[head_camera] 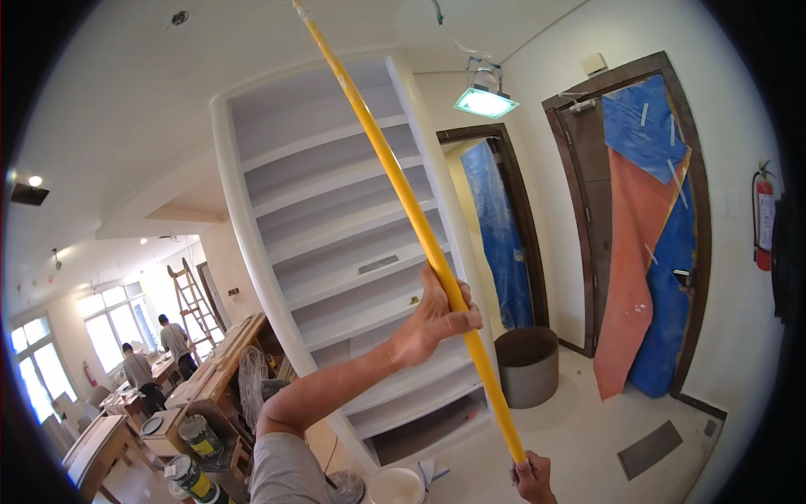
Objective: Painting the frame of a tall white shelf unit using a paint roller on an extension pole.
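My left hand (431, 324) is closed around the middle of a long yellow pole (393, 170). Lower down, my right hand (533, 480) grips the pole's bottom end. The pole slants up and left toward the ceiling (352, 28); its paint-marked upper end meets the picture's top edge, so what it touches cannot be told. Behind it stands a tall white built-in shelving unit (238, 189). A flat grey strip (378, 264) and a small yellow item (414, 300) lie on its shelves. Below my left forearm is a white bucket (395, 486).
A lit floodlight (486, 103) hangs from the ceiling. Blue and orange sheeting (636, 233) covers a door; a round grey bin (527, 372) stands nearby. A fire extinguisher (763, 220) hangs at right. At left are paint pails (200, 435), wooden benches (217, 362), a stepladder (192, 302) and two people (174, 340).
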